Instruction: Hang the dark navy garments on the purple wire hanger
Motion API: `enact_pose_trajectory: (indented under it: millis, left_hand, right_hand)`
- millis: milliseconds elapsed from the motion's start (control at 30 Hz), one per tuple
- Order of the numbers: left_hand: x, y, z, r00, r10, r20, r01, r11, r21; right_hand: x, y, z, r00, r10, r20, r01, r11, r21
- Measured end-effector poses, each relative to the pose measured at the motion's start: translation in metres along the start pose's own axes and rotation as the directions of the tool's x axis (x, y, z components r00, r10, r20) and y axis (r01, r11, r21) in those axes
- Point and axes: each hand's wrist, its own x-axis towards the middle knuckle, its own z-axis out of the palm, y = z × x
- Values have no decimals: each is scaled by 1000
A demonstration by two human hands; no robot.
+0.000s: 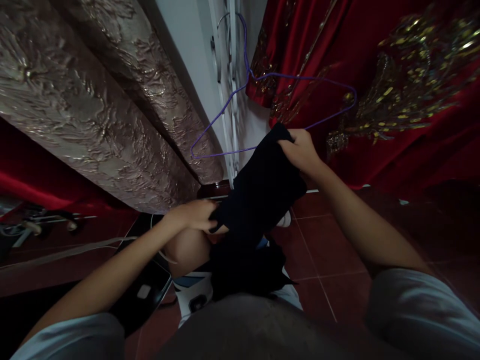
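Note:
A black garment (pixel 262 195) hangs between my two hands over my knee. My right hand (pixel 302 150) grips its upper edge up near a purple wire hanger (pixel 240 100) that hangs from a white door or frame. My left hand (pixel 193 215) pinches the garment's lower left edge, close to my bare knee (pixel 185 250). Both hands are closed on the cloth. The rest of the garment bunches in a dark heap on my lap.
A red garment with gold embroidery (pixel 393 85) hangs at the right. A shiny brown patterned curtain (pixel 93 110) fills the left. Dark red floor tiles (pixel 330 240) lie below. A dark flat device (pixel 146 290) rests on the floor by my left leg.

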Motion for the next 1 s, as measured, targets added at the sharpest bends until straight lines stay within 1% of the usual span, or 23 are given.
enact_pose_trajectory:
  millis: [33, 67, 100, 133, 200, 233, 267, 300, 333, 367, 433, 467, 500, 533, 633, 667, 733, 800, 867, 933, 1000]
  left_hand:
    - [0, -11, -13, 999, -32, -20, 33, 998, 47]
    - [0, -21, -26, 993, -81, -89, 90, 991, 100]
    - [0, -31, -39, 974, -105, -203, 134, 982, 135]
    - [-1, -40, -51, 935, -114, -337, 174, 973, 154]
    - [-1, -51, -72, 824, -83, -560, 212, 963, 169]
    - [0, -53, -80, 771, -56, -635, 208, 963, 169]
    - [2, -53, -85, 731, -28, -681, 193, 967, 167]
    - [4, -53, -88, 714, 1, -700, 165, 972, 170]
    - [5, -52, -90, 720, 30, -693, 128, 976, 175]
    - [7, -50, -90, 744, 52, -667, 91, 980, 178]
    - [9, -49, -86, 807, 68, -587, 36, 986, 163]
    - [8, -49, -84, 823, 62, -564, 19, 990, 137]
    - [7, -50, -82, 823, 50, -566, 6, 995, 97]
    - [6, -51, -80, 801, 30, -597, -3, 999, 46]
    - [0, -57, -82, 678, -61, -733, -38, 992, -118]
    - [0, -59, -85, 639, -83, -765, -51, 987, -151]
    - [2, -60, -94, 586, -92, -805, -63, 985, -159]
    - [11, -55, -104, 551, -91, -830, -68, 986, -153]
    - [25, -43, -114, 519, -112, -847, -117, 973, -201]
    - [44, -26, -123, 505, -134, -853, -217, 936, -276]
    - [64, -8, -130, 513, -110, -851, -312, 900, -304]
  right_hand:
    - [1, 2, -2, 1000, 1, -13, -1, 1000, -9]
    - [3, 3, -3, 1000, 2, -23, -2, 1000, -15]
    - [4, 4, -3, 1000, 2, -24, -2, 1000, -19]
    - [4, 4, -3, 1000, 1, -20, -2, 1000, -20]
    - [5, 4, -1, 1000, 4, -16, -4, 1000, -20]
    - [5, 3, 1, 1000, 7, -19, -7, 1000, -22]
    - [5, 3, 2, 1000, 9, -24, -10, 1000, -27]
    - [5, 3, 3, 1000, 8, -29, -9, 999, -36]
    - [4, 3, 3, 999, 5, -32, -6, 999, -47]
    - [4, 4, 3, 1000, 0, -30, -1, 998, -59]
    - [3, 5, 1, 1000, -11, -20, 9, 997, -76]
    - [2, 6, -1, 1000, -13, -16, 12, 997, -78]
    - [2, 6, -2, 1000, -14, -13, 13, 997, -77]
    - [2, 7, -3, 1000, -13, -12, 12, 997, -74]
    - [2, 5, -3, 1000, -9, 1, 9, 998, -64]
    - [2, 5, -2, 1000, -9, 9, 10, 998, -57]
    - [2, 4, 0, 1000, -13, 26, 14, 1000, -28]
    - [0, 4, 6, 999, -5, 48, 4, 1000, 14]
    - [-3, 3, 13, 997, 25, 68, -28, 998, 48]
    - [-7, 0, 23, 994, 56, 91, -63, 995, 82]
    - [-14, -6, 30, 989, 49, 139, -67, 990, 126]
